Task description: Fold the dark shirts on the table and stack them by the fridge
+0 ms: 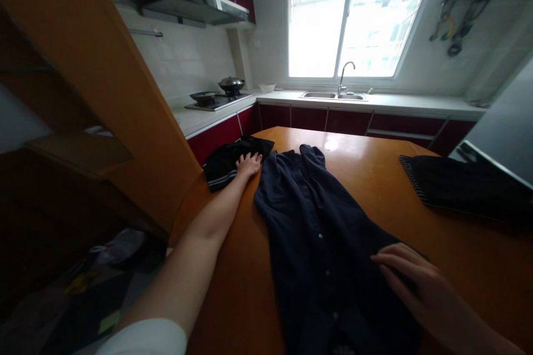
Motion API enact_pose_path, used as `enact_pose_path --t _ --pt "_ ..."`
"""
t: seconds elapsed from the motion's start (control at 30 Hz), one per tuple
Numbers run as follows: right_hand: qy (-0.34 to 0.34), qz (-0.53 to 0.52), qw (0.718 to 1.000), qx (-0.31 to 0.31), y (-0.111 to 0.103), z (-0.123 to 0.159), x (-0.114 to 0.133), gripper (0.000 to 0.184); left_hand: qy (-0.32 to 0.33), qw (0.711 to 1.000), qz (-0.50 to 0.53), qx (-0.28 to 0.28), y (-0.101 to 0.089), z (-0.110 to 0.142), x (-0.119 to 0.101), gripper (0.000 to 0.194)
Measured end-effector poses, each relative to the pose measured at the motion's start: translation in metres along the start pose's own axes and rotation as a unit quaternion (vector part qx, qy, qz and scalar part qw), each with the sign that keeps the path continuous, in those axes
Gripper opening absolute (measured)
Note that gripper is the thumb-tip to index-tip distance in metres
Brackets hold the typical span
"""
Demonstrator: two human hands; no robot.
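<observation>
A dark navy button-up shirt (316, 233) lies spread lengthwise on the orange wooden table (375, 177), collar toward the far end. My left hand (249, 165) reaches far out and rests at the shirt's left shoulder, touching a black garment with white stripes (227, 163) at the table's far left corner; its fingers look curled on the cloth. My right hand (420, 283) lies flat on the shirt's lower right part, fingers stretched out and slightly apart, holding nothing.
Another dark striped garment (458, 186) lies at the table's right edge. An orange wooden partition (104, 77) stands close on the left. Behind are red cabinets, a stove with pots (219, 97), a sink with faucet (337, 94) and a bright window.
</observation>
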State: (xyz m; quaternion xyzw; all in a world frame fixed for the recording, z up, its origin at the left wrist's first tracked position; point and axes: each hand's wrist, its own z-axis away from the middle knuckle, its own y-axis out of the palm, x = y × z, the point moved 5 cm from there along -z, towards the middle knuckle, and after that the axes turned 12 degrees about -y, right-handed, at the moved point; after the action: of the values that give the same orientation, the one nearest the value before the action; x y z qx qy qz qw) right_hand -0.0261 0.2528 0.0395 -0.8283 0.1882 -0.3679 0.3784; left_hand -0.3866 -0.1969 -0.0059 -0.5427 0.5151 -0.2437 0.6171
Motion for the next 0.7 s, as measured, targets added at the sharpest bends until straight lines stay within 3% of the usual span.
enact_pose_path --t 0.17,0.3,0.5,0.7 --pt "0.009 0.030 0.999 -0.010 0.004 -0.029 -0.031 0.022 -0.056 0.998 0.028 -0.028 -0.002 -0.008 -0.005 0.058" --pt "0.057 0.056 0.997 -0.023 -0.002 -0.035 -0.070 0.026 -0.025 0.994 0.062 -0.082 -0.018 0.008 -0.007 0.051" --pt "0.187 0.022 0.982 -0.008 -0.010 -0.022 -0.116 0.027 0.118 0.968 0.151 -0.162 -0.039 0.061 -0.002 0.044" --pt "0.227 -0.126 0.965 0.046 -0.009 -0.011 -0.112 0.024 0.178 0.961 0.193 -0.089 -0.043 0.130 0.010 0.043"
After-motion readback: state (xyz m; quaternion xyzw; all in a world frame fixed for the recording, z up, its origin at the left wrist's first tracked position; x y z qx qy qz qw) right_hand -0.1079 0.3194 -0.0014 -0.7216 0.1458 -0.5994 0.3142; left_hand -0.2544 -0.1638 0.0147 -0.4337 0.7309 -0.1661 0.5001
